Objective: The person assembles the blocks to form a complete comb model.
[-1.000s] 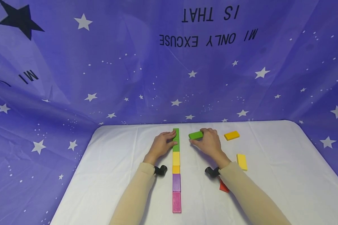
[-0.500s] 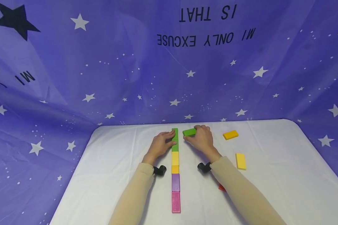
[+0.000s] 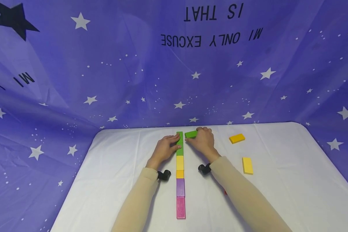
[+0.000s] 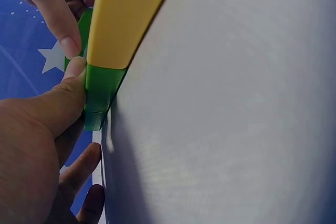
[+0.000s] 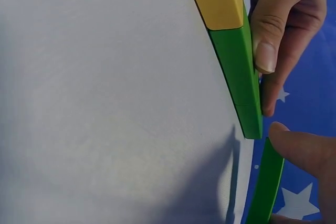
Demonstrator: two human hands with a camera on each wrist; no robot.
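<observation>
A straight row of flat blocks [image 3: 180,174] runs away from me on the white table [image 3: 119,167]: pink, purple, orange, yellow, then two green blocks [image 3: 179,150]. My left hand [image 3: 174,144] rests against the left side of the green end, its thumb [image 4: 63,100] pressing the green block [image 4: 102,90]. My right hand [image 3: 195,138] pinches a loose green block [image 3: 191,134] just right of the row's far end, close to it. In the right wrist view this held green block [image 5: 268,187] hangs beside the end of the row [image 5: 239,61].
An orange-yellow block [image 3: 237,138] and a yellow block [image 3: 247,165] lie loose on the right side of the table. A red piece [image 3: 225,192] peeks out under my right forearm. A blue starred cloth [image 3: 133,80] hangs behind the table's far edge.
My right hand has carried the loose green block leftward, from mid-right to just beside the row's far end. My left hand has stayed on the green blocks.
</observation>
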